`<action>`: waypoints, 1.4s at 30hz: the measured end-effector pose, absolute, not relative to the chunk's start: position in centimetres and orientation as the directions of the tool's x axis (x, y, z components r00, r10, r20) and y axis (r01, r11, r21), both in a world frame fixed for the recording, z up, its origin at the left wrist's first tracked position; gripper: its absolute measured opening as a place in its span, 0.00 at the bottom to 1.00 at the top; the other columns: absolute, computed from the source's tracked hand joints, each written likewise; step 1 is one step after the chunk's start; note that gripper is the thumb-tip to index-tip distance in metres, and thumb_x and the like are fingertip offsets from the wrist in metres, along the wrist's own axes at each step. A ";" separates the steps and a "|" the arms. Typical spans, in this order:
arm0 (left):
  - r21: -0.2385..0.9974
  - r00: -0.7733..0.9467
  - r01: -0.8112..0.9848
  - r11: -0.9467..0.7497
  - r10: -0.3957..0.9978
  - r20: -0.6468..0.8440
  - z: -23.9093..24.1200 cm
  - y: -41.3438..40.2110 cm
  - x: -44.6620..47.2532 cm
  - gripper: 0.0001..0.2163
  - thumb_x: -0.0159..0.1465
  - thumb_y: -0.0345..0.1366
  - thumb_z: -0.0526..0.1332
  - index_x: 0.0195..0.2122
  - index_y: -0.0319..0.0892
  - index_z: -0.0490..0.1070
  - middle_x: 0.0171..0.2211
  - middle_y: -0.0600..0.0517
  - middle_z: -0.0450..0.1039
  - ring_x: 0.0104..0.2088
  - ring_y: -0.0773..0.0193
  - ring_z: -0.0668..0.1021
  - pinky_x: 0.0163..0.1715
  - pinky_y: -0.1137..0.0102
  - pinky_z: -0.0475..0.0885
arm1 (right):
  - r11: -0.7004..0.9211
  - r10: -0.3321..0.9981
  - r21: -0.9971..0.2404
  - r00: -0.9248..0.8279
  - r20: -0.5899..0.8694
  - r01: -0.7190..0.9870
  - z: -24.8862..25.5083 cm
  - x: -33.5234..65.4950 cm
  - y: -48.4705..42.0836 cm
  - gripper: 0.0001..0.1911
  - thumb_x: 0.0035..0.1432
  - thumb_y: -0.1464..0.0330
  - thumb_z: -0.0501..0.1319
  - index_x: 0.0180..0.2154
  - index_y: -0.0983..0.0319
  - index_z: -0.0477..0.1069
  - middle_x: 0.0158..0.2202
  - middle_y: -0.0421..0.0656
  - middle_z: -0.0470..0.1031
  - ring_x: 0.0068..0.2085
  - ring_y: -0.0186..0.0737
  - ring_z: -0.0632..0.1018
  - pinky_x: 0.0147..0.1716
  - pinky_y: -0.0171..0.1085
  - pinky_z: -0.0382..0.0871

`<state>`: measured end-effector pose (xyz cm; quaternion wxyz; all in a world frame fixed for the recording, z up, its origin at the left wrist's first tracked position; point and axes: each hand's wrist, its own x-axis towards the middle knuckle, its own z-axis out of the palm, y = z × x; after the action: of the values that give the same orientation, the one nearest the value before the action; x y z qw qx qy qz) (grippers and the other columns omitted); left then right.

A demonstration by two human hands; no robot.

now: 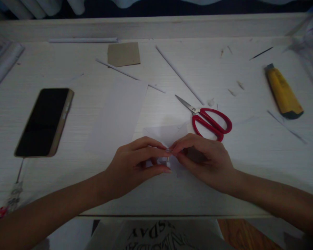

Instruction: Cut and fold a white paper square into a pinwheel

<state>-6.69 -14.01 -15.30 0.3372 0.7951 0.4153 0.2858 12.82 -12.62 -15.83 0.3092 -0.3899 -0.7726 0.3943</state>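
My left hand and my right hand meet over the near middle of the table, fingertips almost touching. Between them is a small white paper piece with a thin yellowish bit on it. The left fingers and thumb close around it, and the right thumb and index finger pinch its upper end. Fingers hide most of its shape. Just beyond my right hand lie red-handled scissors, blades pointing up and left. Under and behind the hands is a white paper sheet, partly covered.
A phone with a strap lies left, a blank paper sheet beside it. Rolled paper sticks and a cardboard piece lie farther back. On the right are a yellow glue tube, a thin dark stick and small scraps.
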 end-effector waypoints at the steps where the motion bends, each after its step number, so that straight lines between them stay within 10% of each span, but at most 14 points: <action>1: 0.773 0.490 0.470 -0.427 0.854 0.173 -15.3 -14.0 -6.7 0.10 0.52 0.33 0.64 0.37 0.42 0.70 0.37 0.54 0.70 0.25 0.76 0.73 0.25 0.82 0.71 | 0.391 0.845 -0.847 -0.504 0.177 0.359 -15.8 12.8 -12.6 0.06 0.51 0.76 0.56 0.32 0.61 0.67 0.30 0.41 0.72 0.31 0.33 0.72 0.29 0.33 0.67; 42: 0.717 0.542 0.511 -0.474 0.825 0.159 -15.0 -14.3 -6.7 0.06 0.54 0.34 0.62 0.33 0.42 0.70 0.31 0.56 0.76 0.27 0.73 0.76 0.27 0.81 0.71 | 0.392 0.847 -0.835 -0.505 0.164 0.387 -15.9 12.7 -12.7 0.08 0.52 0.75 0.56 0.35 0.61 0.69 0.33 0.41 0.74 0.32 0.33 0.74 0.30 0.33 0.69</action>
<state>-6.69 -14.29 -15.00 0.3123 0.8207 0.4070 0.2516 12.66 -12.67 -15.89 0.3003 -0.3965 -0.7783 0.3832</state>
